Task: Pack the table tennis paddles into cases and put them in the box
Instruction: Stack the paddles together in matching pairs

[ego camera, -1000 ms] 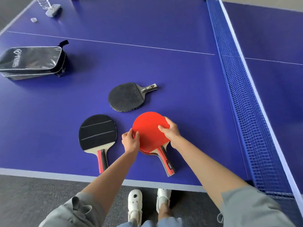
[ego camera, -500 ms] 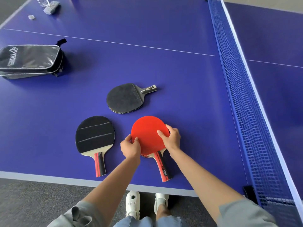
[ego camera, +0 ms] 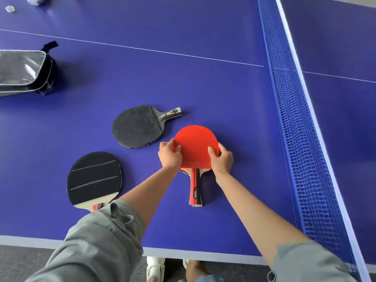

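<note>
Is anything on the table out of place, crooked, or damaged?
Nothing looks damaged. Under the red paddle that both hands hold, a second blade edge and handle end peek out, so two paddles seem stacked slightly askew.

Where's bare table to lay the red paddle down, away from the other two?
Wide bare table lies between the red paddle and the net, also beyond the white line. Another patch sits between the case and the black paddle. It is crowded left of the hands, by the striped paddle.
</note>
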